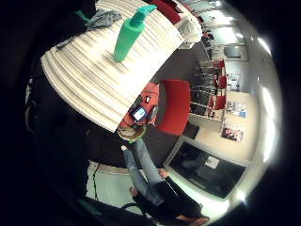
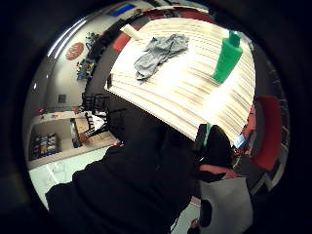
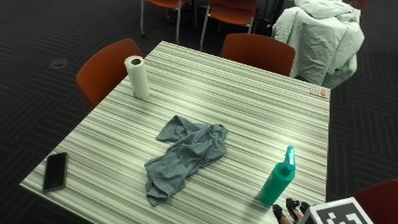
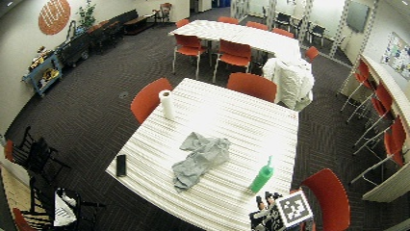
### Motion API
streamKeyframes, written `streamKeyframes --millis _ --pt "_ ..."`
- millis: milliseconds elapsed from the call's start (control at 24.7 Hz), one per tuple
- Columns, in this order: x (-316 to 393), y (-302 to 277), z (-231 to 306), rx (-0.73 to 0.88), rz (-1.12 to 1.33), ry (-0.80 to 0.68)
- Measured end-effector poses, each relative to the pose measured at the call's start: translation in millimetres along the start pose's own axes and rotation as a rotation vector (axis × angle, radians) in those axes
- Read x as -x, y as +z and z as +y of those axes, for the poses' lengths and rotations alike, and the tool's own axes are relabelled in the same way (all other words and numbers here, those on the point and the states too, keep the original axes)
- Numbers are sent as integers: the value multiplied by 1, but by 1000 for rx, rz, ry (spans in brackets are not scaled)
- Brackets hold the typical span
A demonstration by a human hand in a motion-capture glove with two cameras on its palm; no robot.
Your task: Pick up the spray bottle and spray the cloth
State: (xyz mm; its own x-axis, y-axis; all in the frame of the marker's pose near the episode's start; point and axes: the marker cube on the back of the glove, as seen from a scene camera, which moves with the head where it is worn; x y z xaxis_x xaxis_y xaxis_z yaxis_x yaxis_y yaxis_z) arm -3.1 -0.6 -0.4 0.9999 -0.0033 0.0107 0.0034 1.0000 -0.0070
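Here the gloved right hand sits at the near right edge of the bench, just beside the foot of the spray bottle and not touching it. Only dark fingertips show, so I cannot tell how its fingers are set. The bottle stands upright near the near right corner, its long axis vertical and its nozzle on top. It lies just beyond the hand, towards the far side and a little left. The bare hand is out of sight, so the gloved one looks nearest. The cloth lies crumpled at mid-bench, left of the bottle and well apart. I count one bottle, one cloth, one paper roll and one phone.
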Motion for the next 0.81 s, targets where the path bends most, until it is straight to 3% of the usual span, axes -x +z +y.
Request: streamKeyframes --millis 809 --pt "69 -17 -40 -68 23 -183"
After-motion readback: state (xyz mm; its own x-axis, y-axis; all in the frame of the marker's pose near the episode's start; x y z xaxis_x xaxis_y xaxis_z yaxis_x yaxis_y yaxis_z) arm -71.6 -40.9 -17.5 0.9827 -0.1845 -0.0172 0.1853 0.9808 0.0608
